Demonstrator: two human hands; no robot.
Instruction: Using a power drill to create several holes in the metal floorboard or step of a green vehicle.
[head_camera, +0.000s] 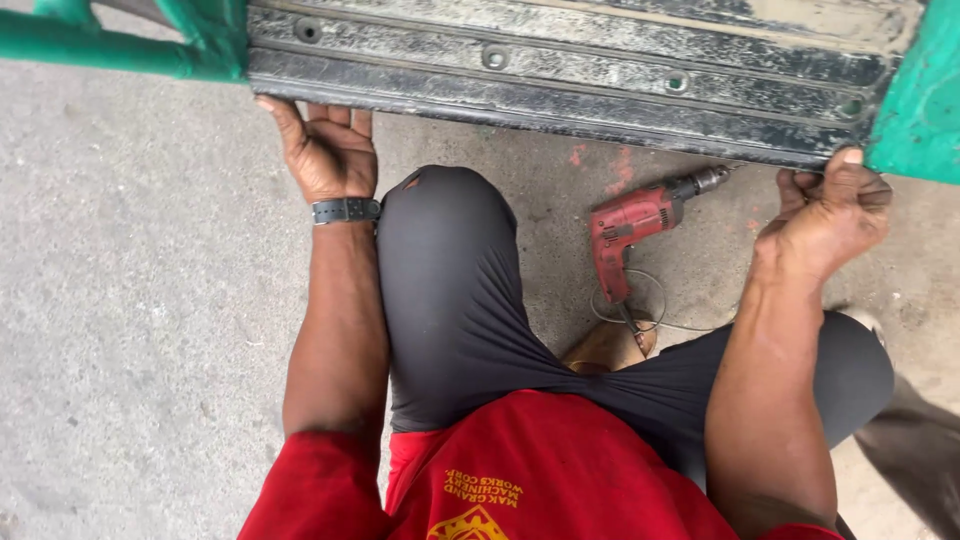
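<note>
Two hands: your left hand (328, 150) and right hand (826, 215) are gripping the dark metal panel's (560, 75) lower edge, fingers curled under; red drill (640, 230) is lying on the floor (130, 300).

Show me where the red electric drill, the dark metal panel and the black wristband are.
red electric drill (628, 228): head view, on its red body, lying on the floor.
dark metal panel (560, 75): head view, on its bare scratched face between the hands.
black wristband (345, 210): head view, on the strap at the left wrist.

Above the fingers, the metal panel (560, 75) looks dull, dark and scuffed. The concrete floor (130, 300) below them is rough and matt.
</note>
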